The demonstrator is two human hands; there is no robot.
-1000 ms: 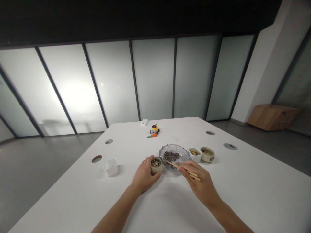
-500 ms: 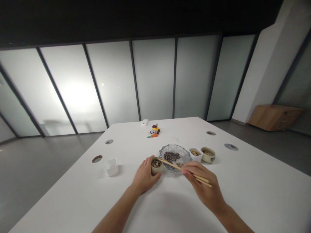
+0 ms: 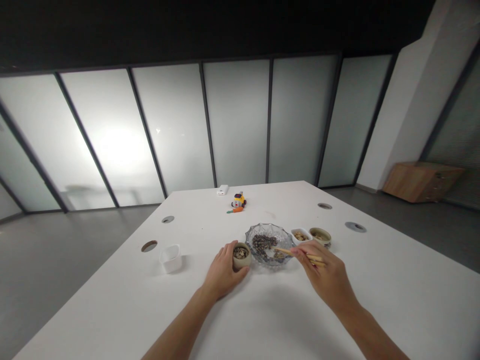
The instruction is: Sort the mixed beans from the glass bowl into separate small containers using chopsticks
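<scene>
My left hand (image 3: 224,272) is wrapped round the left side of a small pale ceramic cup (image 3: 243,261) holding dark, striped seed-like pieces. Between the fingers of my right hand (image 3: 323,267) is a pair of wooden chopsticks (image 3: 287,251), their tips over the glass bowl. That clear, scalloped glass bowl (image 3: 252,231) contains dark beans (image 3: 262,243) and a few lighter pieces near its front right. Whether the tips pinch anything is too small to tell. Behind my right hand stand a white square dish (image 3: 306,239) with light brown pieces and a second ceramic cup (image 3: 325,232).
An uncovered white plastic container (image 3: 171,259) stands on the left of the white table (image 3: 123,310). Farther back lie a yellow toy vehicle (image 3: 239,200), a toy carrot (image 3: 235,210) and a white box-like device (image 3: 222,190). Round holes (image 3: 149,246) pierce the tabletop near both sides.
My right hand has moved right, bringing the chopstick tips from the ceramic cup to over the glass bowl. My left hand keeps its hold on the cup.
</scene>
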